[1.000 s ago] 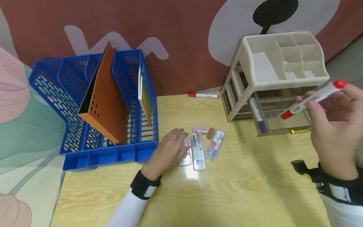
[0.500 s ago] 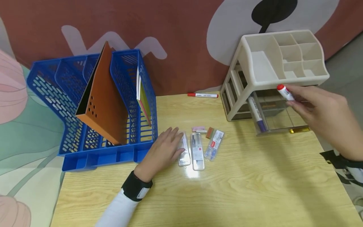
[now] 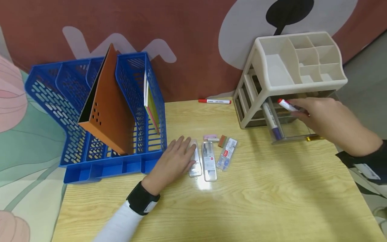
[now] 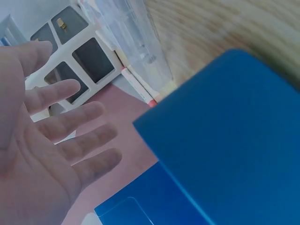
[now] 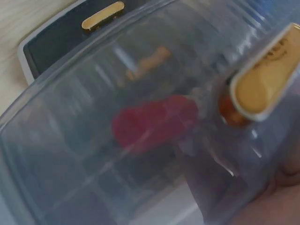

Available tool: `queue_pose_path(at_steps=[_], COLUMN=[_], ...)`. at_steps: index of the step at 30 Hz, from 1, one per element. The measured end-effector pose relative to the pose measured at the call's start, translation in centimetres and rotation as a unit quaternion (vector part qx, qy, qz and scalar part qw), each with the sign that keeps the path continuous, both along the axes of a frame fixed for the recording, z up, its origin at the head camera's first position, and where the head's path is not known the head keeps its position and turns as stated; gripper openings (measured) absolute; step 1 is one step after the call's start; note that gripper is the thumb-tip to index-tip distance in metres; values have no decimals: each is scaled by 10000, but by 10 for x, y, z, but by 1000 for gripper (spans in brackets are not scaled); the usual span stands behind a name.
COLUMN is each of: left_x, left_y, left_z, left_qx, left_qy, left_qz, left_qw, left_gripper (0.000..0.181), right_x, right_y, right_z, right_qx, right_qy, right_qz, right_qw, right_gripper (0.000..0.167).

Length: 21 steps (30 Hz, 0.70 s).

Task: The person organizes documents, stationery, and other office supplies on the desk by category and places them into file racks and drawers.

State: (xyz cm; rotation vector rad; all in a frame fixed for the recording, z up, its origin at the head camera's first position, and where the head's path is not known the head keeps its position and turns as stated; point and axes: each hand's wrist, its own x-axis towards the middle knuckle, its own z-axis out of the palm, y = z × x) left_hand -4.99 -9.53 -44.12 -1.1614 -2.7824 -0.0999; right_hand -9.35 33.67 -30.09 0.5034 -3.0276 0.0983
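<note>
My right hand (image 3: 329, 117) pinches a red-capped whiteboard marker (image 3: 287, 105) over the pulled-out clear drawer (image 3: 297, 138) of a cream desk organizer (image 3: 284, 88). In that drawer, along its left side, lies a purple-capped marker (image 3: 271, 121). The right wrist view shows a red marker cap (image 5: 154, 122) through the drawer's clear front, beside its gold handle (image 5: 267, 89). My left hand (image 3: 170, 161) lies with relaxed fingers at a clear plastic case (image 3: 196, 164), partly covering it. Its fingers (image 4: 75, 117) look spread in the left wrist view, holding nothing.
Another clear case (image 3: 209, 163), a packet with blue pieces (image 3: 227, 153) and small erasers (image 3: 210, 137) sit mid-table. A second red marker (image 3: 214, 101) lies near the wall. On the left, a blue file rack (image 3: 112, 168) holds an orange folder (image 3: 110, 111) and thin booklets (image 3: 150, 101).
My right hand has moved left and inward over the drawer with the red marker, turning it so one end points away. My left hand has shifted slightly left; the view has drifted slightly.
</note>
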Motion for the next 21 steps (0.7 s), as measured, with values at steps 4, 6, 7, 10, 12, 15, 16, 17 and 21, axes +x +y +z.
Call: queue_pose_path(at_steps=[4, 6, 7, 10, 12, 15, 16, 17, 21], left_x=[0, 0, 0, 0, 0, 1, 1, 1, 1], left_y=[-2, -3, -3, -4, -4, -5, -5, -5, -6], left_z=[1, 1, 1, 1, 0, 0, 0, 0, 0], left_qx=[-32, -58, -78, -96, -137, -181, -193, -204, -214], left_qy=[68, 67, 61, 30, 13, -21, -37, -23, 50], left_qz=[-101, -129, -132, -136, -121, -117, -109, -117, -101], left_qw=[9999, 9999, 9999, 9999, 9998, 9998, 9997, 9997, 9997], left_gripper=[50, 49, 49, 49, 48, 48, 48, 48, 48], right_x=[-10, -15, -16, -22, -25, -28, -28, -29, -28], right_y=[-4, -6, -7, -9, -10, -11, -11, -11, -12], right_z=[-8, -11, -12, -15, -17, -19, -20, -20, -22], right_qx=[-61, -135, -197, -313, -405, -496, -532, -555, -703], right_qy=[-23, 58, 115, 259, 271, 146, 72, -9, -317], right_qz=[207, 341, 404, 432, 351, 172, 97, 20, -225], right_qw=[9998, 9993, 9989, 9982, 9982, 9985, 9985, 9985, 9968], right_gripper=[26, 30, 33, 38, 31, 20, 18, 18, 22])
